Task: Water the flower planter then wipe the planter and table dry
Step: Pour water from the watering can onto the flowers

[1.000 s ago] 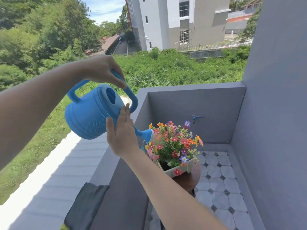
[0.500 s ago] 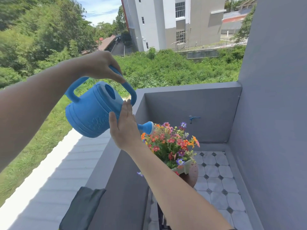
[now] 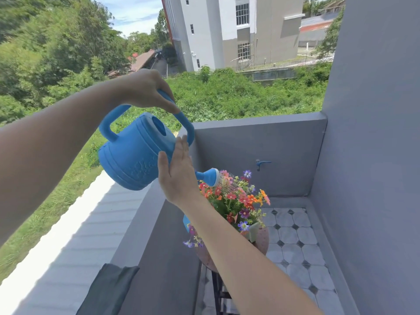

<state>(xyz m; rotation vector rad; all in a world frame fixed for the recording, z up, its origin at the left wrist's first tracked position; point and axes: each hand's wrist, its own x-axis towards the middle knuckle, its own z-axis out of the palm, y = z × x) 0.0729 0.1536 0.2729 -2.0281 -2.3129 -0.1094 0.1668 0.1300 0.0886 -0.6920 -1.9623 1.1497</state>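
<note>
Left hand (image 3: 145,89) is up high, fingers and thumb wrapped tight round the top handle (image 3: 185,125) of the blue watering can (image 3: 134,155), and the can is tipped forward and down to the right. Right hand (image 3: 178,176) comes in flat against the can's near side, fingers straight and together, thumb spread off to the left, pressing rather than gripping. The spout pokes out past that right hand and ends in a round rose (image 3: 212,177), which sits just above the top of the flowers (image 3: 236,201) (reds, oranges, pinks, a few purple ones). Thin streaks of water show between rose and blooms. Under the bouquet only a pale corner of the planter (image 3: 253,231) peeks out; the right forearm covers the rest. The planter stands on a small round brown bench (image 3: 262,243), down in the corner of a balcony with a patterned tile floor (image 3: 295,242). On the grey wall (image 3: 261,142) behind, there's a blue tap (image 3: 261,163). Bottom left, a dark cloth (image 3: 109,289) hangs over the balcony ledge (image 3: 141,235), well apart from the bench.
</note>
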